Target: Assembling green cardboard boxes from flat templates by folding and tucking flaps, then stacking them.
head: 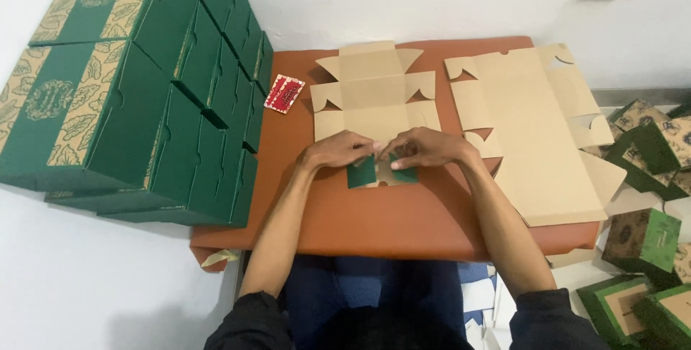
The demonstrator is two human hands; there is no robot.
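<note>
Green-and-tan leaf-patterned boxes (108,98) beside a brown carton blank (371,98).

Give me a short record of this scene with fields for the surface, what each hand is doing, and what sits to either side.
surface: orange-brown board
left hand: pinching a green flap of the flat box blank
right hand: pinching the other green flap of the same blank
left side: stack of folded green boxes with leaf bands
near stack: small red card
right side: pile of unfolded tan blanks
far right: smaller green boxes on the floor
</note>
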